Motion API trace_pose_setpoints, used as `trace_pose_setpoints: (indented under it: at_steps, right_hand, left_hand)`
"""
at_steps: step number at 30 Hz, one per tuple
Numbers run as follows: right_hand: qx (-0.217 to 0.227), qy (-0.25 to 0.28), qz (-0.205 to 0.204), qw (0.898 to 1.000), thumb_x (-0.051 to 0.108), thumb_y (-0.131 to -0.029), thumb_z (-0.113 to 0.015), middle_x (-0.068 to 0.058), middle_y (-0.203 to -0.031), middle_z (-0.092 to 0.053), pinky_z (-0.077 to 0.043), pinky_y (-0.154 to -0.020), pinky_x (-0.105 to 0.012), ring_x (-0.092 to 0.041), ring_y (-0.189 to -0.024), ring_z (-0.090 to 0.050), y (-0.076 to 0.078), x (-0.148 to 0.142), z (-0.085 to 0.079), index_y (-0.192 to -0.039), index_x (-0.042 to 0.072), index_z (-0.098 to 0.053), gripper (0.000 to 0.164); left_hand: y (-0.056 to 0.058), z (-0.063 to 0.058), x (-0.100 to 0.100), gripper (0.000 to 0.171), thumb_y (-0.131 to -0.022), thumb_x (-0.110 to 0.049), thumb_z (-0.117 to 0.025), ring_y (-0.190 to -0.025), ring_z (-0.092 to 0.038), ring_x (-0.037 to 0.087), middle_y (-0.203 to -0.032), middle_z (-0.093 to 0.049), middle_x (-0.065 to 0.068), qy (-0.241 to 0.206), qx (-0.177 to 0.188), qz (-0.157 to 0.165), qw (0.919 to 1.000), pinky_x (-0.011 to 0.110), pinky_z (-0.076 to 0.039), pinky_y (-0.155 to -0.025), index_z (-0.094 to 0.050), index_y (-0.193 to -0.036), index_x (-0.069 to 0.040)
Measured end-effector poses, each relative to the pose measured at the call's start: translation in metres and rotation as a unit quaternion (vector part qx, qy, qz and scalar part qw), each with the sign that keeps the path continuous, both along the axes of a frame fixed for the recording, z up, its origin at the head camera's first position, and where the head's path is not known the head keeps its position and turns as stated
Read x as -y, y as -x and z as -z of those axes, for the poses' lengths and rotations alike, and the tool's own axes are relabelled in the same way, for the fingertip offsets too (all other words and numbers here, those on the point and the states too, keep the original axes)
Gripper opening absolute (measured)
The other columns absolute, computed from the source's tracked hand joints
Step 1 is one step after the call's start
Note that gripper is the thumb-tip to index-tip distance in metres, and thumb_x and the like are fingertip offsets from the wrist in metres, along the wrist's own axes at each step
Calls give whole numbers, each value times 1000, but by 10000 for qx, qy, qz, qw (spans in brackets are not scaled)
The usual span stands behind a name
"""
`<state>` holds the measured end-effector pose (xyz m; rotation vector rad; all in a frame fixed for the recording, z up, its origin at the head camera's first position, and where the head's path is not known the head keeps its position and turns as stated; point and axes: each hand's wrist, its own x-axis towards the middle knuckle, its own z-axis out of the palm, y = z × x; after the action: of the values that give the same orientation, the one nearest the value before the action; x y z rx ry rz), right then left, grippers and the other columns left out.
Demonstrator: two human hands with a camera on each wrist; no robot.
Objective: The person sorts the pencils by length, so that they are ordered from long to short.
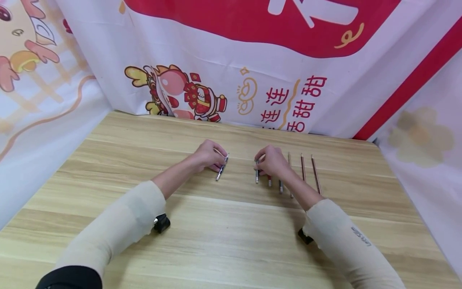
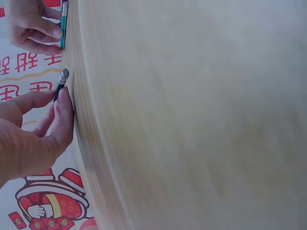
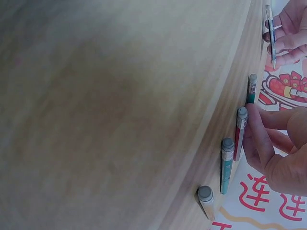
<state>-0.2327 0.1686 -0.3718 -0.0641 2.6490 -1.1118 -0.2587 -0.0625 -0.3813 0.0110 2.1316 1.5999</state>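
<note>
My left hand (image 1: 211,155) pinches a dark patterned pencil (image 1: 221,171) between thumb and fingers. In the left wrist view, that pencil's eraser end (image 2: 63,76) sticks out past the fingertips. Over to the right, my right hand (image 1: 271,161) pinches a green pencil (image 1: 257,177), the leftmost of a row on the table. Beside it lie a red pencil (image 1: 269,181) and a teal pencil (image 1: 280,187), both partly hidden under the right hand. The right wrist view shows the row's eraser ends, with the red pencil (image 3: 240,132) close to the fingers.
Farther right in the row are a plain wood pencil (image 1: 289,159) and two brown ones, one the outermost pencil (image 1: 316,174). All lie on a wood-grain table (image 1: 216,237). Behind the table hangs a printed white and red cloth (image 1: 213,52).
</note>
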Motion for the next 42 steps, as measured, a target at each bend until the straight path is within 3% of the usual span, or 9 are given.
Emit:
trace_pose_setpoints:
  at_steps: [18,25,35,42]
  right_hand:
    - [-85,1,-74,9999,-7,-89,-76,-22,-99,-73,-65,-65,-28,-22,-72,-76,0,-2,1,-115,-8,-71,26]
    - [-51,-48,-52,10000,-6,-88,-78,-22,-101,-73,-66,-66,-29,-23,-74,-76,0,-1,0,-115,-6,-72,27]
    - [-82,17,-50,10000,-6,-88,-78,-22,-99,-74,-65,-64,-29,-23,-71,-76,0,0,0,-114,-6,-72,27]
    - [-112,22,-61,9999,-7,-87,-77,-23,-99,-74,-65,-64,-29,-23,-71,-76,1,0,1,-114,-8,-72,28]
  left_hand:
    - [-1,2,-25,31,-85,17,-66,-62,-64,17,-84,-68,17,-410,165,-264,9987,28,-63,-55,-64,-116,12]
    - [-1,3,-35,29,-86,17,-66,-61,-63,17,-77,-65,11,-482,172,-255,9984,25,-62,-53,-64,-113,11]
    - [3,2,-45,28,-85,17,-65,-61,-63,17,-77,-66,14,-330,129,-112,9993,26,-62,-53,-64,-113,11]
    - [2,1,-54,27,-85,17,-62,-58,-61,16,-73,-64,12,-20,-229,-1,9997,25,-60,-51,-65,-111,12]
